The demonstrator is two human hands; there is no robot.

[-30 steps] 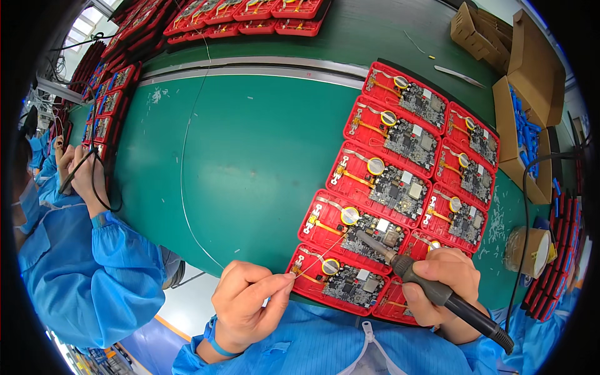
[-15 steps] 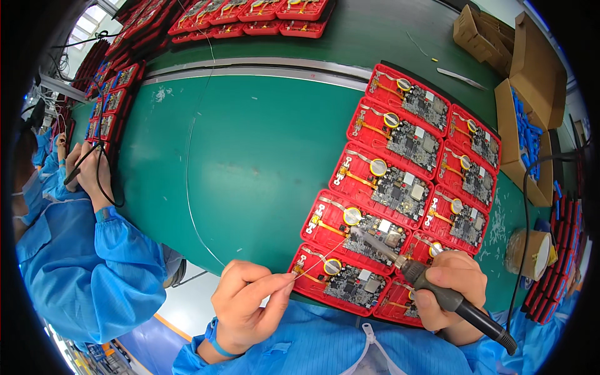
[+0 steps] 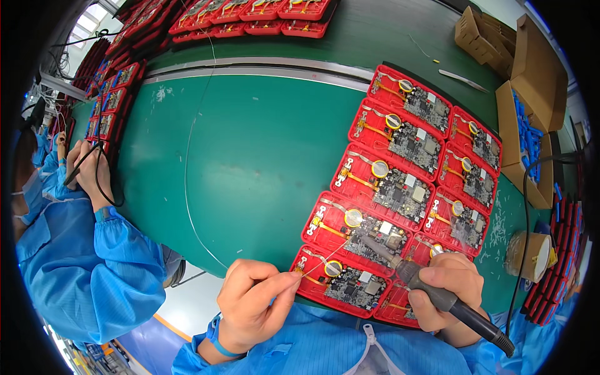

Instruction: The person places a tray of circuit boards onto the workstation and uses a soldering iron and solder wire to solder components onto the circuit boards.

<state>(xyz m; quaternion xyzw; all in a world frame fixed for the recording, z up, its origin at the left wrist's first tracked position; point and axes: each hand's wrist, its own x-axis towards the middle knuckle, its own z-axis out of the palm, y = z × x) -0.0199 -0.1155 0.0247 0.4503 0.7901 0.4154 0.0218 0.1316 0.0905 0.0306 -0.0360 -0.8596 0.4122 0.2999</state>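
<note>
Our left hand (image 3: 253, 306) pinches a thin wire (image 3: 325, 258) while our right hand (image 3: 455, 286) grips a soldering iron (image 3: 431, 289) over a red case (image 3: 331, 217)

The wire slants from our left thumb and forefinger to the circuit board (image 3: 381, 236) in that case, fourth from the top in the left column; the iron's tip points down close beside the wire's end, and we cannot tell whether they touch. A yellow-rimmed round cell (image 3: 353, 218) sits by the board's upper left corner. Around it we see similar red cases (image 3: 350, 190) in two columns on a green work surface (image 3: 250, 156). Farther out, a cardboard box (image 3: 522, 181) of blue pieces (image 3: 528, 134) stands at our right, and a co-worker in blue (image 3: 94, 269) is at our left
</note>
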